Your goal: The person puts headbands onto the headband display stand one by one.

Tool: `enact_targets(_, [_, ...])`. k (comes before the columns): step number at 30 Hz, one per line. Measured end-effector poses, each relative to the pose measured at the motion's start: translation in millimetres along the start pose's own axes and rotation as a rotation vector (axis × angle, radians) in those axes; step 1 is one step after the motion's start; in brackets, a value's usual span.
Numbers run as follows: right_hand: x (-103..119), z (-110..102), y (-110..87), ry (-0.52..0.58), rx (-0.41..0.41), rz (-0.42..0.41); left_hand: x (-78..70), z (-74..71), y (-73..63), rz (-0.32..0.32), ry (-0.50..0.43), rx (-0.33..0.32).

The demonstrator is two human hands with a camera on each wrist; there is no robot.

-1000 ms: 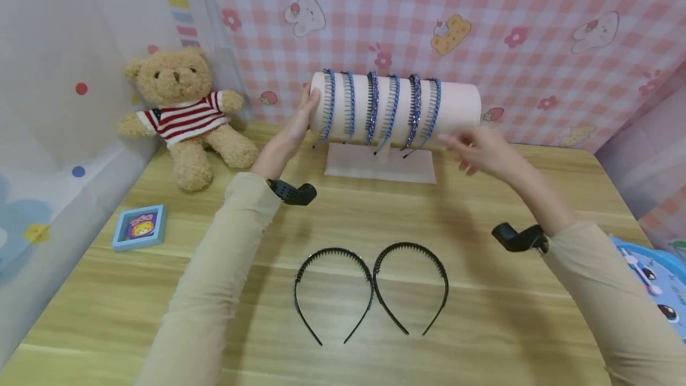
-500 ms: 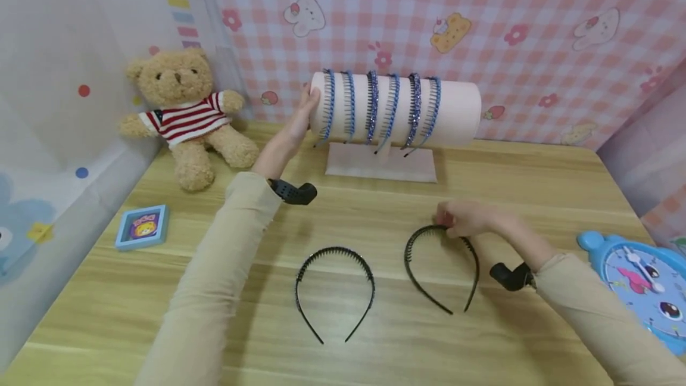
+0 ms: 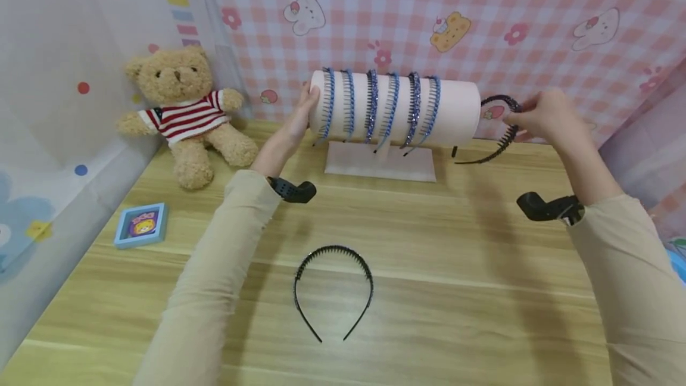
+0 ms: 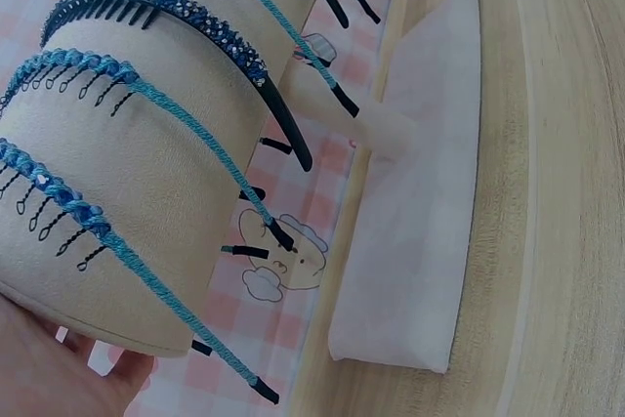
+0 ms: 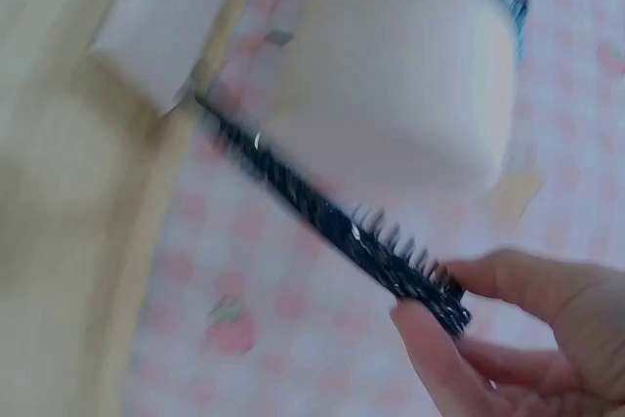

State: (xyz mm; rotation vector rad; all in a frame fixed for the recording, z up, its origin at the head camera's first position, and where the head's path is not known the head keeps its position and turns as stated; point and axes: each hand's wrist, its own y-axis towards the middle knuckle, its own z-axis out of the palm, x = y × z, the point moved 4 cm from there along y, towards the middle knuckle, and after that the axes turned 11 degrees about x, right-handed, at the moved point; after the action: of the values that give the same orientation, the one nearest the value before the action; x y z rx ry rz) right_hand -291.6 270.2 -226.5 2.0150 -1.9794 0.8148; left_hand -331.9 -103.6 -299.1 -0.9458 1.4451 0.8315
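Note:
A pale padded roll on a stand (image 3: pixel 458 109) carries several blue and glittery headbands (image 3: pixel 393 109) on its left and middle part. My left hand (image 3: pixel 297 115) holds the roll's left end; in the left wrist view its fingers (image 4: pixel 59 368) lie at that end. Between thumb and fingers my right hand (image 3: pixel 552 118) pinches a dark toothed headband (image 3: pixel 506 142), just off the roll's right end. That headband (image 5: pixel 332 222) looks blurred in the right wrist view, its arms toward the roll. Another dark headband (image 3: pixel 333 249) lies on the table, arms toward me.
A teddy bear (image 3: pixel 179 100) in a striped shirt sits at the back left. Near the left edge lies a small blue frame (image 3: pixel 141 225). The edge of a blue object (image 3: pixel 676 264) shows at far right. A pink checked cloth (image 3: pixel 375 16) hangs behind the table (image 3: pixel 429 314).
My right hand went down from the roll, took the right-hand dark headband off the table and raised it beside the roll's right end. My left hand stays on the left end.

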Motion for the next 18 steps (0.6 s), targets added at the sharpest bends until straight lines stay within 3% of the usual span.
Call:
enact_targets(4, [45, 4, 2.6, -0.096, -0.151, -0.034, 1.0, -1.3, -0.6, -0.012, -0.002, -0.001])
enact_targets(9, [78, 17, 9.5, -0.199, -0.216, -0.074, 2.7, -1.3, -1.1, -0.021, -0.013, -0.004])
enact_targets(13, [85, 21, 16.4, -0.200, -0.215, -0.089, 2.4, -1.2, -1.0, -0.022, -0.004, 0.000])
enact_targets(18, [69, 18, 24.7, -0.098, -0.153, -0.056, 1.8, -0.8, -0.6, -0.025, 0.006, 0.009])
